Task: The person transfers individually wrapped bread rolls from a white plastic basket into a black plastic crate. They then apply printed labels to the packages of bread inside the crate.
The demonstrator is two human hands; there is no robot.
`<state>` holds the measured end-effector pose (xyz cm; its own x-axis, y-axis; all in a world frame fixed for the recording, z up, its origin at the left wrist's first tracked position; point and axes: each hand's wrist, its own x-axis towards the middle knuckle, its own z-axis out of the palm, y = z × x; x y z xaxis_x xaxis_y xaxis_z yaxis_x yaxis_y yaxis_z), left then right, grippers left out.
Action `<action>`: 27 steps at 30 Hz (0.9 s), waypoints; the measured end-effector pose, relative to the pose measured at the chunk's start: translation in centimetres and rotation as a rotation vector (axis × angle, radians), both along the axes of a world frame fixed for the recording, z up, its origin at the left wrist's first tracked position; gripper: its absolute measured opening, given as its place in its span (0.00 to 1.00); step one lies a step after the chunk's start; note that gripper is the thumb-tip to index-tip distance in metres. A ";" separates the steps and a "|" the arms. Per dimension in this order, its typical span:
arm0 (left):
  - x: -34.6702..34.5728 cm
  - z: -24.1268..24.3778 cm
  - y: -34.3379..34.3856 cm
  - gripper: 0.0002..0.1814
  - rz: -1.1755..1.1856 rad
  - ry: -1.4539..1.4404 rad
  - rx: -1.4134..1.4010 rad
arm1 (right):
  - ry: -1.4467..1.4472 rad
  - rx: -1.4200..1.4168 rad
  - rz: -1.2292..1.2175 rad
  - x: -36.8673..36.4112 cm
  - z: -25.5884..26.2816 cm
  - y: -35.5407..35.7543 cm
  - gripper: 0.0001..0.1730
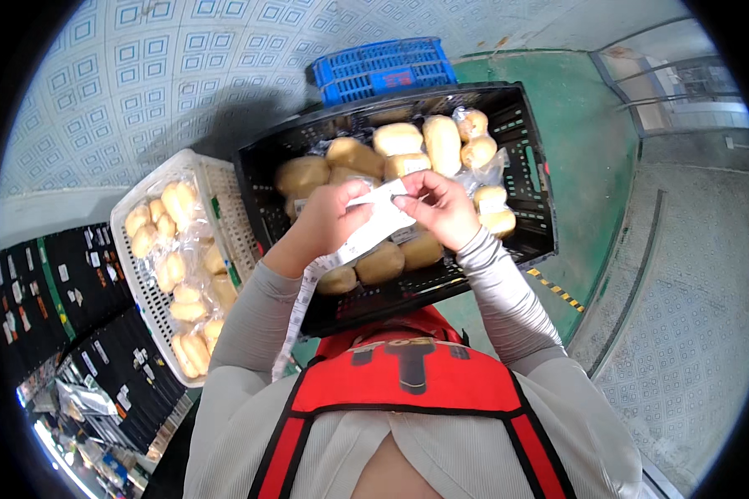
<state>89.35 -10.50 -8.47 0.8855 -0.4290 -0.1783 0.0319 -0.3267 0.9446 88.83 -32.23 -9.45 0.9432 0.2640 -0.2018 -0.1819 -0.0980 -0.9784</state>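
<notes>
A strip of white printed labels (374, 218) stretches between my two hands above a large black plastic crate (540, 206). My left hand (334, 218) grips the strip between thumb and fingers, and its tail (296, 321) hangs down past my left forearm. At the strip's upper end, my right hand (440, 203) pinches a label with thumb and forefinger. Below the hands, the crate holds several clear plastic bags of pale yellow potatoes (443, 146), which look peeled. Some bags bear a white label (415, 165). My hands and the strip hide the crate's middle.
To the left stands a white perforated basket (125, 262) with more bagged potatoes (187, 305). A blue slatted crate (387, 72) sits behind the black one. Black crates (78, 274) bearing label remnants lie at far left. Yellow-black tape (555, 290) marks the green floor (574, 156).
</notes>
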 end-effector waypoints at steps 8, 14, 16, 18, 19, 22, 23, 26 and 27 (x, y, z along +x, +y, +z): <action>-0.7 -1.4 -2.0 0.15 0.044 -0.012 0.072 | 0.041 0.027 -0.054 -0.7 -1.0 -2.9 0.07; -0.2 -3.2 -3.9 0.17 0.050 0.196 0.050 | 0.168 0.198 -0.626 5.3 -8.7 -13.2 0.05; 0.6 -2.8 -5.0 0.15 0.064 0.280 0.016 | 0.413 0.507 -1.016 8.5 -13.3 -16.7 0.05; 1.0 -3.4 -6.0 0.15 0.076 0.273 0.009 | 0.609 0.527 -1.163 10.6 -17.8 -18.8 0.05; 1.2 -3.7 -6.5 0.14 0.086 0.271 0.007 | 0.657 0.500 -1.276 11.4 -19.7 -18.9 0.07; 2.0 -3.6 -8.5 0.14 0.046 0.297 0.007 | 0.798 0.074 -1.277 12.1 -27.9 -22.0 0.22; 2.4 -3.6 -9.4 0.14 0.028 0.308 -0.013 | 0.708 -0.133 -1.331 11.2 -31.3 -23.6 0.23; 1.9 -4.2 -9.7 0.15 0.096 0.362 -0.030 | 0.680 -0.594 -1.221 10.8 -27.9 -19.4 0.29; 1.9 -3.9 -9.8 0.15 0.102 0.381 -0.030 | 0.745 -0.479 -1.174 10.3 -25.4 -18.9 0.28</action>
<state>91.28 -20.31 -12.37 0.7969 -0.3521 -0.4909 0.4126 -0.2764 0.8680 99.14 -51.10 -34.89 0.2064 -0.7938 -0.5721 -0.8209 0.1777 -0.5427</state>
